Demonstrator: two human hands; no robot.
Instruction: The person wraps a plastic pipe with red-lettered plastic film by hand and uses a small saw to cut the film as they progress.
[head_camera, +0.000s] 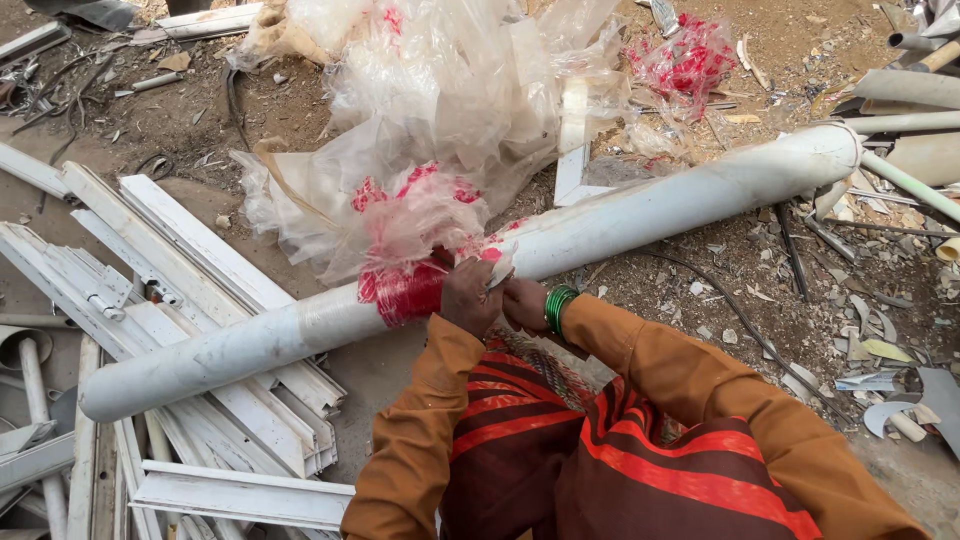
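Note:
A long white plastic pipe (650, 205) lies slanted on the dirt ground, from lower left to upper right. A red-printed clear plastic wrap (410, 285) clings around its middle. My left hand (468, 297) grips this wrap at the pipe, fingers closed on it. My right hand (522, 303), with green bangles (558, 308) at the wrist, sits right beside it and pinches a loose strip of the wrap (498, 268). Orange sleeves and a striped red cloth cover my arms and lap.
A heap of crumpled clear plastic sheeting (450, 90) lies behind the pipe. White plastic profiles (200, 290) are stacked at the left. More pipes (910, 120) and scraps lie at the upper right. Dirt with debris and a dark cable (740, 315) spreads to the right.

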